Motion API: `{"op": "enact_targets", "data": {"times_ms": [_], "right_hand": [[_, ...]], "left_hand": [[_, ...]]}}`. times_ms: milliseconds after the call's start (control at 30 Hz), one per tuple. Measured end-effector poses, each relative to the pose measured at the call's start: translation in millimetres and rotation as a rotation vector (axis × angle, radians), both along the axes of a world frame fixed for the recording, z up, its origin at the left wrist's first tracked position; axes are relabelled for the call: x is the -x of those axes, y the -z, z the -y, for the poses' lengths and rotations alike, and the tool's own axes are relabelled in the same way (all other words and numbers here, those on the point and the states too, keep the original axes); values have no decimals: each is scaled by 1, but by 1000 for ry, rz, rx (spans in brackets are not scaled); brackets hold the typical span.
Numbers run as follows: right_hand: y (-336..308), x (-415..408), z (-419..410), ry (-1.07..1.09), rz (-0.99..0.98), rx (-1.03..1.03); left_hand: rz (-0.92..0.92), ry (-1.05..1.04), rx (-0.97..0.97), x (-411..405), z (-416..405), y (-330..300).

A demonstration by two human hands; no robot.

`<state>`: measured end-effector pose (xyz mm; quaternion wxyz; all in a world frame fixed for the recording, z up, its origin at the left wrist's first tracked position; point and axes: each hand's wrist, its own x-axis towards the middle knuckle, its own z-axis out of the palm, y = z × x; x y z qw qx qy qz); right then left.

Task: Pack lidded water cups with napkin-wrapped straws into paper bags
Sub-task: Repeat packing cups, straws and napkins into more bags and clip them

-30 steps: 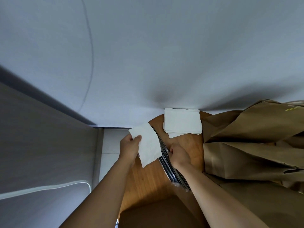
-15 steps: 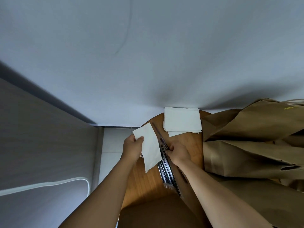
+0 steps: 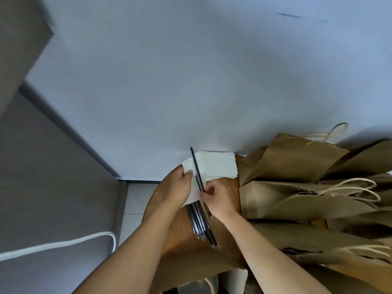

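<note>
Pinching a black straw (image 3: 197, 169) low on its shaft, our right hand (image 3: 214, 198) curls thumb and fingers round it. Its long axis runs up and slightly left, its tip over the table's (image 3: 180, 228) far edge. Our left hand (image 3: 177, 187) grips a napkin (image 3: 194, 181) just behind it. More straws (image 3: 201, 225) lie below, beside the bags (image 3: 297, 198).

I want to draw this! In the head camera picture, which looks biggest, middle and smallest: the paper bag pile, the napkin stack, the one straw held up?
1. paper bag pile
2. napkin stack
3. straw, long but very thin
</note>
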<state>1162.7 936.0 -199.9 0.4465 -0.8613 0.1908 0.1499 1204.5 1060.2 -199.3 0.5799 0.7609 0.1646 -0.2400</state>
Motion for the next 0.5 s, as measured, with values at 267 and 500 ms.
{"op": "enact_targets", "data": {"times_ms": [267,500], "right_hand": [[-17,11,4,-10,39,27],[-38,20,-2,-104,88,-28]], "left_hand": [[56,-42,-43,22,-6,-28],[100,-131,139,22,6,-74]]}}
